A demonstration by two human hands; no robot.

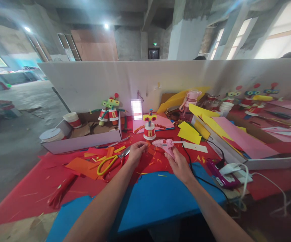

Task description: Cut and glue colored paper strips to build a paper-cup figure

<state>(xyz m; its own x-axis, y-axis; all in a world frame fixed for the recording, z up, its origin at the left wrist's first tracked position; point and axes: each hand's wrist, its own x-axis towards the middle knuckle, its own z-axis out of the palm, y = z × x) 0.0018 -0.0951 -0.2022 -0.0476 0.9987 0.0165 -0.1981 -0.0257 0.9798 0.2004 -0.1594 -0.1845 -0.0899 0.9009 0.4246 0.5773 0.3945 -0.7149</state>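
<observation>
My right hand [179, 164] is wrapped round the handle of a pink hot glue gun [163, 144], whose nozzle points left and whose glue stick juts out to the right. Just left of the nozzle, the thumb and fingers of my left hand [137, 154] are pinched together; anything between them is too small to make out. Behind both hands stands a paper-cup robot figure [149, 131] with a yellow head, large eyes and pleated paper arms. Scissors [108, 164] with yellow handles lie beside my left hand, among orange paper scraps [84, 168].
A white box [84, 143] with cups and two finished figures [112, 113] stands left. Another box [266, 163] holds coloured paper at right, near a purple power strip [222, 174] with cables. Blue sheet [160, 201] covers the front; a white partition [97, 79] stands behind.
</observation>
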